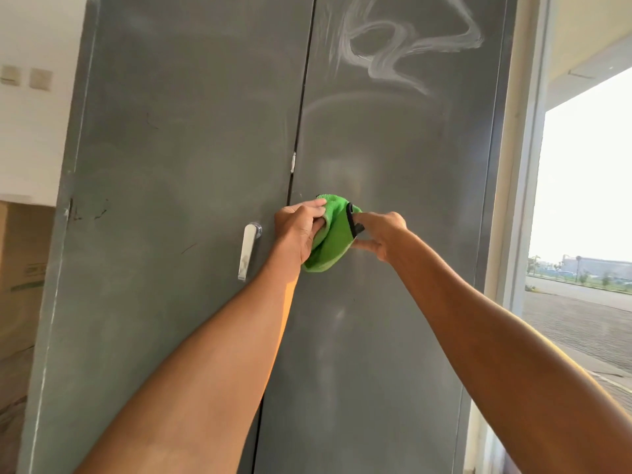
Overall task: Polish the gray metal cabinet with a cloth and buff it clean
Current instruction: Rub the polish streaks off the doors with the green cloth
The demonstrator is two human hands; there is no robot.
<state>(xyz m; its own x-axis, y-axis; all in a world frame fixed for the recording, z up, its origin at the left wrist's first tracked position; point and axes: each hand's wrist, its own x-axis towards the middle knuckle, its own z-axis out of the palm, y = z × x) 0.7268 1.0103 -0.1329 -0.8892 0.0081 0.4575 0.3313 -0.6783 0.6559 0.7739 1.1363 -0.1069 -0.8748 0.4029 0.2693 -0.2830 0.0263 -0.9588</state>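
Hanging near upright, green cloth (331, 242) gripped by left hand (297, 231) and right hand (382, 235).

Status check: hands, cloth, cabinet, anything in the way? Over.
Left hand grips green cloth, right hand pinches its black-trimmed edge. White smear streaks upper right door of cabinet, unbuffed. Door handle just left of hands.

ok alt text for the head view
A left hand and right hand hold a green cloth at the right door of a gray cabinet, beside the seam. White streaks swirl above; a silver handle is on the left door.
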